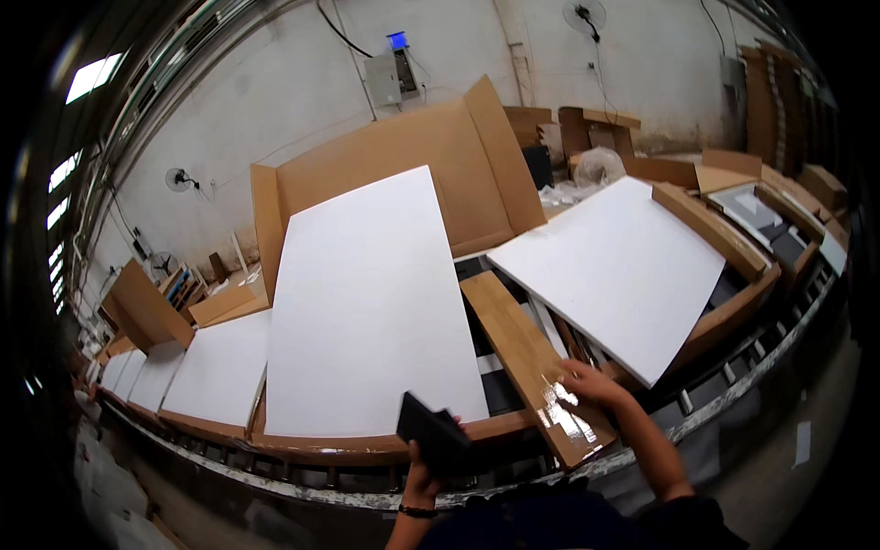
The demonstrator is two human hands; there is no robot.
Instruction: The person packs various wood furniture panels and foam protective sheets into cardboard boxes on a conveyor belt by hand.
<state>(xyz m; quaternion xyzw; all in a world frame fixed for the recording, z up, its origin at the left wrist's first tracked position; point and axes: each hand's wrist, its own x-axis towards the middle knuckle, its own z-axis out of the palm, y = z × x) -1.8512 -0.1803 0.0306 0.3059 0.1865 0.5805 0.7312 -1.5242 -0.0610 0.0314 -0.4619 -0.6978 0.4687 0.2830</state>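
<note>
My left hand, with a dark band at its wrist, grips a black angular block near the conveyor's front edge. A long, narrow cardboard box with shiny clear tape at its near end lies slanted to the right of it. My right hand has its fingers bent at that box's right edge. Left of the box, a large white panel lies in an open carton with its flaps raised. A second white panel rests tilted on the right, beyond my right hand.
A roller conveyor with a worn metal rail curves along the near side. More cartons with white panels stand in line at the left. Opened cartons with grey and white parts continue at the right. Clear plastic wrap lies behind.
</note>
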